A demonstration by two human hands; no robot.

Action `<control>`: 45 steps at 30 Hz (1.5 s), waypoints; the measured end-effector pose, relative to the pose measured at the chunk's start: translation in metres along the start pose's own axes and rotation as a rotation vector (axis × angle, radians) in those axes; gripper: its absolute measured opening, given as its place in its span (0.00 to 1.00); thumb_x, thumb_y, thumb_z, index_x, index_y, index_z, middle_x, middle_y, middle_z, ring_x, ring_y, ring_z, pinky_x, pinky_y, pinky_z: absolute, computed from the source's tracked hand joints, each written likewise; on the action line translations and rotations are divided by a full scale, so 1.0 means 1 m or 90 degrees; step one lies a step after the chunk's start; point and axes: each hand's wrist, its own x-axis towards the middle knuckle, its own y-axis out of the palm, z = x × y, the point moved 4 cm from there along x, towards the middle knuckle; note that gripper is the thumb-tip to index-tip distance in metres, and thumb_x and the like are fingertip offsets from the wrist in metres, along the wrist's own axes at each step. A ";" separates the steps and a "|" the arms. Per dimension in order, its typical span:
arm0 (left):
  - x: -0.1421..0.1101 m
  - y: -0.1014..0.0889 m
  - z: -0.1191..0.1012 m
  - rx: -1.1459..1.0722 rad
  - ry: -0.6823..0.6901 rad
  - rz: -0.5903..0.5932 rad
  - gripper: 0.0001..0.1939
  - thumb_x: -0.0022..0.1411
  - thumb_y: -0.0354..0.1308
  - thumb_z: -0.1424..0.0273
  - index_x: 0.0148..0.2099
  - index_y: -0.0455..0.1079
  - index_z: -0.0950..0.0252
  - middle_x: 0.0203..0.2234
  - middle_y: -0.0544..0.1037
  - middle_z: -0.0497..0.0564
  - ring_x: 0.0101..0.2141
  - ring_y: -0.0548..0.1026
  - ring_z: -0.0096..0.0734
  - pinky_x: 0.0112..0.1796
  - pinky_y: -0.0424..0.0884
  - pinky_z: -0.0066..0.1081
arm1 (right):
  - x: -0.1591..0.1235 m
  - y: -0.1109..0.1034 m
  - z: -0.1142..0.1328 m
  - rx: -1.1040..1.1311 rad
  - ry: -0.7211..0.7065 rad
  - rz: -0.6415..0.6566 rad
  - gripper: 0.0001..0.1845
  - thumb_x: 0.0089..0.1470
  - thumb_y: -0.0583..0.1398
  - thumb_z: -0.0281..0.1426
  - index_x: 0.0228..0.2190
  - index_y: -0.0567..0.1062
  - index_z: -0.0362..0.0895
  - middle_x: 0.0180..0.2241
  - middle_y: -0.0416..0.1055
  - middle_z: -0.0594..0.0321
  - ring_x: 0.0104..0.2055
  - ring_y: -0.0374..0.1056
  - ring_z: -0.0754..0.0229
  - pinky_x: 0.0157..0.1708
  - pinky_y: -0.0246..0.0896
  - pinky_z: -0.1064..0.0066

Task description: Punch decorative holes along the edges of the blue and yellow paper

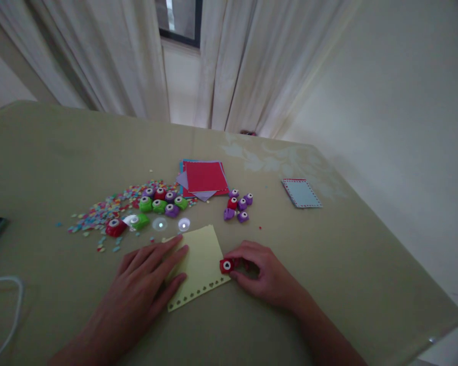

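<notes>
A pale yellow paper sheet [202,259] lies on the table in front of me, with a row of small shapes punched along its near edge. My left hand [145,279] lies flat on its left side, fingers stretched out. My right hand [263,272] is closed around a small red paper punch [226,265] at the sheet's right edge.
Green, purple and red punches [162,202] sit among scattered confetti [99,211] on the left. A second cluster of punches [238,206] lies behind the sheet. A stack of coloured paper [204,177] and a light blue card [301,193] lie farther back. A white cable [7,305] lies at the left.
</notes>
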 end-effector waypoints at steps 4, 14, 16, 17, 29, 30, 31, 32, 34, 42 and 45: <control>0.001 -0.001 -0.001 0.009 0.000 -0.006 0.25 0.81 0.54 0.59 0.74 0.66 0.54 0.70 0.74 0.50 0.62 0.74 0.47 0.60 0.63 0.45 | -0.002 0.000 0.000 -0.010 -0.014 0.014 0.15 0.61 0.69 0.27 0.49 0.84 0.47 0.39 0.81 0.60 0.39 0.74 0.57 0.44 0.65 0.67; 0.001 0.002 -0.001 0.015 -0.016 -0.001 0.23 0.82 0.50 0.58 0.73 0.69 0.52 0.69 0.75 0.51 0.61 0.76 0.47 0.57 0.66 0.44 | -0.001 -0.002 0.003 -0.022 -0.003 0.023 0.14 0.61 0.69 0.26 0.49 0.85 0.48 0.40 0.82 0.60 0.41 0.75 0.55 0.44 0.67 0.66; 0.001 0.003 -0.001 0.013 -0.018 -0.003 0.23 0.82 0.50 0.58 0.73 0.69 0.51 0.69 0.74 0.51 0.61 0.76 0.46 0.57 0.66 0.44 | -0.001 -0.002 0.003 -0.022 -0.003 0.022 0.14 0.61 0.69 0.27 0.49 0.85 0.48 0.40 0.82 0.60 0.40 0.75 0.56 0.43 0.67 0.66; 0.001 0.004 -0.001 0.013 -0.018 -0.002 0.23 0.82 0.50 0.58 0.73 0.68 0.52 0.70 0.74 0.51 0.62 0.75 0.46 0.57 0.65 0.44 | -0.001 -0.002 0.003 -0.023 -0.004 0.021 0.14 0.62 0.68 0.27 0.49 0.85 0.48 0.40 0.82 0.60 0.40 0.75 0.56 0.43 0.67 0.66; 0.003 0.004 -0.001 0.004 -0.027 0.000 0.22 0.82 0.51 0.61 0.73 0.69 0.51 0.70 0.73 0.50 0.64 0.74 0.46 0.58 0.64 0.45 | -0.003 -0.002 0.001 0.005 -0.009 0.013 0.15 0.61 0.69 0.30 0.50 0.84 0.47 0.40 0.80 0.59 0.39 0.73 0.57 0.41 0.65 0.67; 0.003 0.004 -0.001 -0.001 -0.029 -0.002 0.23 0.82 0.51 0.61 0.73 0.68 0.52 0.71 0.73 0.50 0.65 0.73 0.46 0.58 0.64 0.45 | -0.003 -0.001 -0.002 0.023 -0.002 -0.001 0.14 0.61 0.70 0.33 0.49 0.83 0.47 0.39 0.79 0.60 0.38 0.72 0.58 0.39 0.65 0.68; 0.003 0.004 -0.001 -0.006 -0.031 -0.003 0.23 0.82 0.51 0.60 0.73 0.68 0.52 0.71 0.73 0.51 0.65 0.73 0.46 0.59 0.65 0.45 | -0.003 0.001 -0.005 0.052 0.009 -0.028 0.13 0.61 0.71 0.38 0.45 0.82 0.46 0.36 0.77 0.61 0.35 0.69 0.59 0.36 0.63 0.69; 0.003 0.005 -0.001 -0.011 -0.031 -0.003 0.23 0.82 0.51 0.60 0.73 0.68 0.52 0.70 0.73 0.51 0.65 0.73 0.46 0.59 0.65 0.45 | -0.002 0.003 -0.009 0.091 0.021 -0.077 0.15 0.62 0.70 0.44 0.39 0.80 0.45 0.32 0.73 0.64 0.32 0.66 0.60 0.33 0.60 0.69; 0.003 0.005 0.000 -0.019 -0.031 -0.005 0.23 0.82 0.51 0.60 0.73 0.69 0.52 0.70 0.74 0.51 0.65 0.73 0.46 0.60 0.65 0.45 | 0.001 0.004 -0.014 0.198 0.046 -0.194 0.30 0.65 0.64 0.55 0.23 0.68 0.47 0.22 0.59 0.69 0.25 0.54 0.62 0.26 0.52 0.69; 0.003 0.006 0.000 -0.043 -0.031 -0.017 0.22 0.81 0.52 0.60 0.72 0.71 0.52 0.69 0.75 0.51 0.64 0.74 0.47 0.60 0.66 0.45 | 0.015 -0.031 0.079 0.400 -0.115 -0.286 0.39 0.71 0.57 0.55 0.18 0.49 0.49 0.17 0.40 0.73 0.18 0.36 0.66 0.22 0.38 0.66; 0.003 0.006 0.000 -0.043 -0.029 -0.020 0.22 0.81 0.52 0.60 0.71 0.71 0.52 0.69 0.75 0.52 0.64 0.74 0.47 0.60 0.66 0.46 | 0.022 -0.008 0.080 0.241 -0.064 -0.217 0.39 0.72 0.52 0.58 0.18 0.49 0.49 0.17 0.42 0.71 0.19 0.41 0.64 0.23 0.39 0.66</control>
